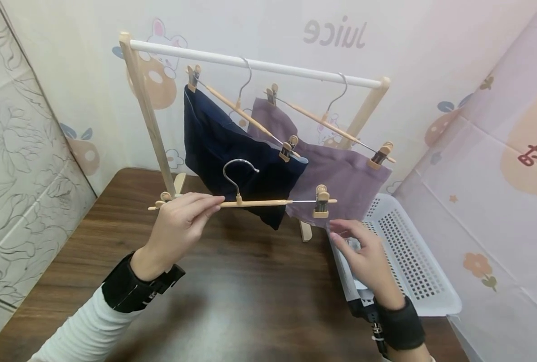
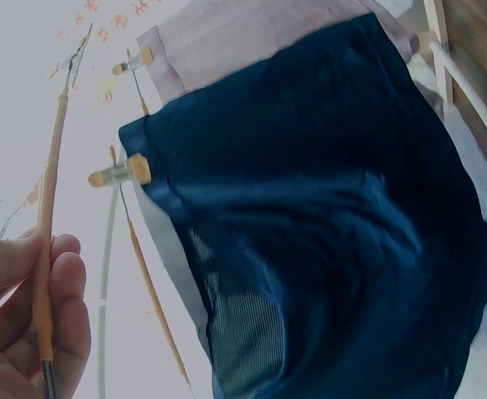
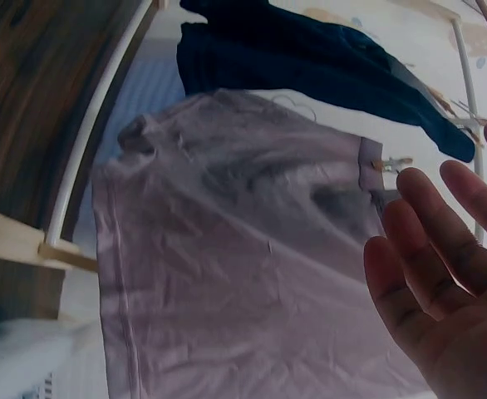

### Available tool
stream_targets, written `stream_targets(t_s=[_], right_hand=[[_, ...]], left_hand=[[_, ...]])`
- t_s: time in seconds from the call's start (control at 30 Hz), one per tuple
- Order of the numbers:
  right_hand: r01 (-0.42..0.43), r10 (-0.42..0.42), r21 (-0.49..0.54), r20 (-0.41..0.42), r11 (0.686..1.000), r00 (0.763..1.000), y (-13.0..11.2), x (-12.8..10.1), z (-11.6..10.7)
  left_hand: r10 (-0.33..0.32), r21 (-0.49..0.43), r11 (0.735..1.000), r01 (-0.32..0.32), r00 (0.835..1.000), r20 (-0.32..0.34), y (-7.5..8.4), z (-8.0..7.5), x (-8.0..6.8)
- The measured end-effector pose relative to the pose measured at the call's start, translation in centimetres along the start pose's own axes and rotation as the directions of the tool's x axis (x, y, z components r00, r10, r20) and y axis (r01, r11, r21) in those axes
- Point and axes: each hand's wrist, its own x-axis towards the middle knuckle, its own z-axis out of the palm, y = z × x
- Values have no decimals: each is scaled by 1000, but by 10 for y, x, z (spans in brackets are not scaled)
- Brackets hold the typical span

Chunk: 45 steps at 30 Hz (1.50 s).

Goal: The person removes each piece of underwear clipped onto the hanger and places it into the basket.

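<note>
Wooden and bare of clothing, the clip hanger point(image 1: 241, 202) is held level above the dark bench point(image 1: 232, 301) in the head view, in front of the small drying rack point(image 1: 254, 64). The left hand point(image 1: 180, 221) reaches forward with its wrist raised, fingers pinching the bar near its left end. The right hand point(image 1: 363, 256) stretches out flat and holds nothing, fingers straight and slightly spread over the near rim of the white basket point(image 1: 413, 256), below the hanger's right clip. Navy shorts point(image 1: 232, 146) and a mauve garment point(image 1: 340, 176) hang clipped on the rack behind. Open bench lies between the two forearms.

From the left wrist, the fingers point(image 2: 65, 274) curl round the hanger bar point(image 2: 51, 208), whose lower end runs out of the picture; the navy shorts point(image 2: 327, 208) fill most of the view.

From the right wrist, only the straight, parted fingers point(image 3: 443, 249) show at the right edge, apart from the mauve garment point(image 3: 243, 274). Whatever lies in the basket is blurred and cannot be made out.
</note>
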Motion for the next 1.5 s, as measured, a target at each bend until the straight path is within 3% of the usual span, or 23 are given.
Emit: stream_targets(t_s=[0.23,0.47,0.63,0.8,1.03,1.27,1.4,1.5], right_hand=[[-30,28,42,49,999,998,0,-1,17],[24,-29,102,47,994,998,3,6,25],[30,-35,82,66,996,997,7,8,26],[-1,-5,61,91,998,996,9,7,23],[-40,32,81,97,996,995,14,3,24],[-33,23,119,87,992,996,20,1,30],[-35,21,138,97,990,995,23,-3,34],[-43,29,142,99,989,995,26,-6,34]], left_hand=[[-53,-14,999,52,995,-78,-12,-23,-21],[-101,85,989,118,978,-181,-29,-56,-28],[-139,131,976,172,964,-228,-35,-84,-13],[-107,260,949,178,958,-265,-40,-107,12],[-122,477,848,230,962,-246,-43,-126,46],[-54,661,741,121,991,-121,-39,-129,89],[-111,749,654,107,993,-45,-33,-129,109],[-236,808,572,143,972,-5,-29,-128,123]])
